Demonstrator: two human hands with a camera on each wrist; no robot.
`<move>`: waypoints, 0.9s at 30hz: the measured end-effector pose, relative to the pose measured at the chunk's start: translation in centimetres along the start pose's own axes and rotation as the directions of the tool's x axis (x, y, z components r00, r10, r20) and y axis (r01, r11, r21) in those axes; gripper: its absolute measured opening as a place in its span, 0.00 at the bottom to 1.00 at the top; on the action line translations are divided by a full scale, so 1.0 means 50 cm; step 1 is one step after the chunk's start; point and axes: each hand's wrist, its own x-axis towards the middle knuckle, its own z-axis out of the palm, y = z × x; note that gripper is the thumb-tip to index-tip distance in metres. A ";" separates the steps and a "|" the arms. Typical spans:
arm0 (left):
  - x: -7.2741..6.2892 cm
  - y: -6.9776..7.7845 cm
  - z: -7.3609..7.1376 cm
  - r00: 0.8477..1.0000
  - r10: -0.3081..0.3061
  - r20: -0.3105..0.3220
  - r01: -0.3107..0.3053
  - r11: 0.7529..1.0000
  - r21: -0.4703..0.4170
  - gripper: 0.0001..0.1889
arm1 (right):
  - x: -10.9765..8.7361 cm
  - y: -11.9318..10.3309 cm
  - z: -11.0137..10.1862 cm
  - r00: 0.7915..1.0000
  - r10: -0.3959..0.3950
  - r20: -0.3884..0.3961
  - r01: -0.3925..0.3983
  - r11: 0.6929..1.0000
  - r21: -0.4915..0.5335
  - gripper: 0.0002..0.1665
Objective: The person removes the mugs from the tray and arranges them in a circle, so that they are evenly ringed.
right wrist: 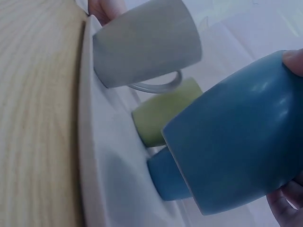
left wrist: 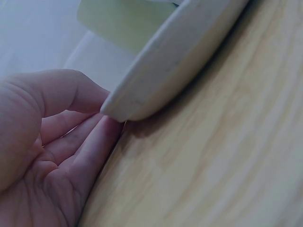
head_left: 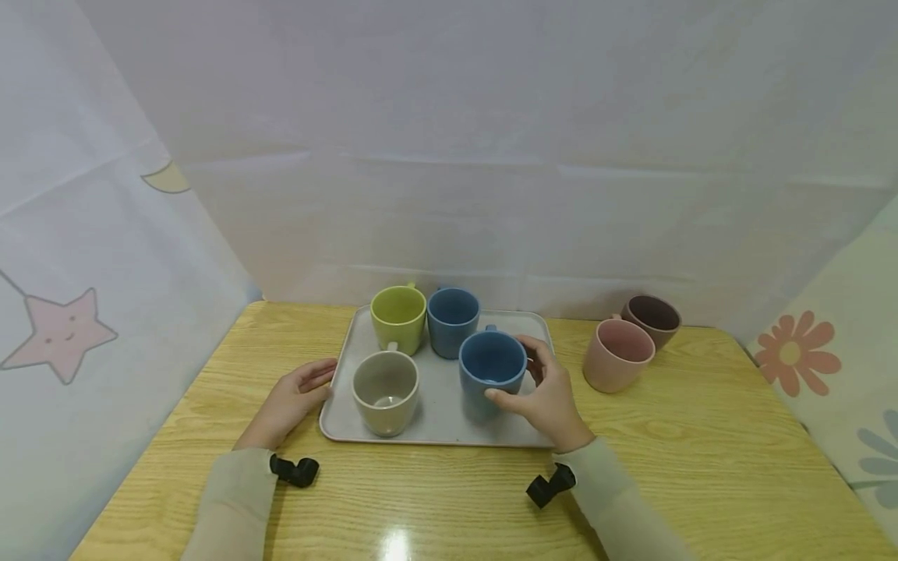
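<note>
My right hand [head_left: 550, 393] holds a blue mug [head_left: 484, 401] by its sides, thumb on the near side and fingers on the far side. In the right wrist view the base of this blue mug [right wrist: 236, 137] hangs a little above the tray. My left hand [head_left: 291, 401] pinches the left rim of the pale tray [head_left: 442, 405]; the left wrist view shows thumb and fingers at the tray edge [left wrist: 156, 80]. On the tray stand a beige mug [head_left: 386, 393] at front left, a yellow-green mug [head_left: 398, 323] behind it, and another blue mug [head_left: 452, 323] beside that.
Right of the tray, a pink mug [head_left: 610, 366] and a dark mauve mug [head_left: 655, 315] stand close together on the wooden table [head_left: 435, 499]. A pale cloth [head_left: 491, 195] hangs behind the table, with printed cloths at both sides.
</note>
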 end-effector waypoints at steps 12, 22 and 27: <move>-0.001 0.002 0.000 1.000 -0.005 0.005 0.005 1.000 -0.020 0.31 | 0.018 -0.019 -0.075 0.991 -0.034 -0.131 0.039 0.999 0.036 0.47; -0.001 0.000 0.001 1.000 0.001 0.002 -0.001 1.000 -0.021 0.31 | 0.026 -0.039 -0.157 0.952 -0.092 -0.292 0.129 0.986 0.107 0.45; -0.002 0.003 0.001 1.000 0.004 0.005 -0.004 1.000 -0.020 0.31 | 0.026 -0.046 -0.195 0.928 -0.061 -0.367 0.105 0.989 0.101 0.45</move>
